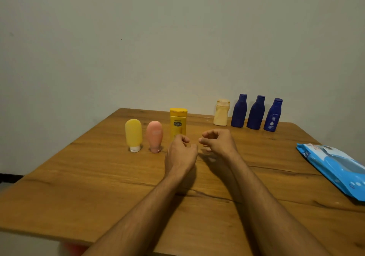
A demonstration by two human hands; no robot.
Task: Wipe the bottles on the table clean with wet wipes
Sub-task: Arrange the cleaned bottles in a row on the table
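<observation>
A wooden table (98,176) with a warm grain and dark knot lines carries seven plastic bottles against a plain pale wall. On the left stand three close together: a rounded yellow tube (133,134) resting on its white cap, a salmon-pink tube (154,136) resting on its cap, and a squarer yellow bottle (178,124) with a dark oval label. Toward the back right stand a squat cream bottle (221,115) and three slim dark blue bottles (239,110) (255,112) (273,115) in a row, the rightmost with a white label. A glossy blue wet wipes pack (333,165) lies flat at the right edge, well apart from the hands.

Both bare forearms reach over the table's middle. The left hand (180,154) and right hand (218,140) hover near each other, fingers loosely curled inward, holding nothing. The left hand's fingers overlap the foot of the yellow bottle in view; contact cannot be told.
</observation>
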